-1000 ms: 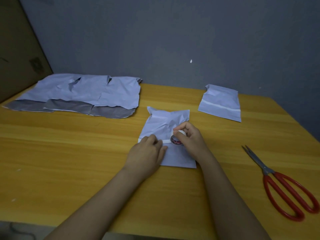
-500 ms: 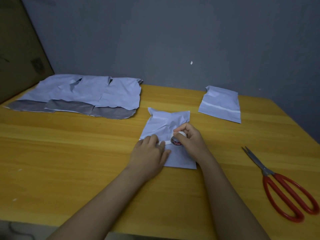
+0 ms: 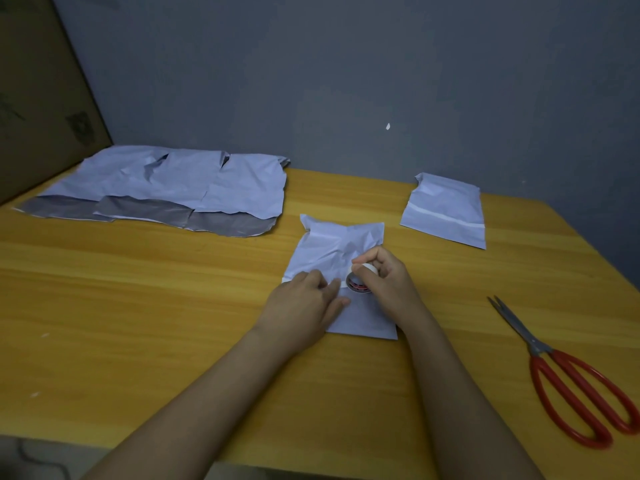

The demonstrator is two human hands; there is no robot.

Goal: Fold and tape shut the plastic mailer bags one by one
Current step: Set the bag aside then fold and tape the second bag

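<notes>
Lying at the far left of the tabletop (image 3: 138, 323): a row of unfolded mailers (image 3: 166, 188), overlapping, grey flaps open toward the viewer, awaiting folding and taping. Sitting at centre: the folded mailer (image 3: 332, 251) being worked on. The left hand (image 3: 304, 303) is pressing the tape strip down along the fold with fingers fairly straight, gripping nothing. The right hand (image 3: 384, 282) is gripping a small tape roll (image 3: 360, 280), fingers curled around it, standing it on the mailer just beside the left fingertips. Lying farther right near the wall: one finished mailer (image 3: 446, 213), folded, a white strip across it. Resting at the right edge: red-handled scissors (image 3: 571, 379), untouched. Judgement: one bag done, one in taping, several left.
</notes>
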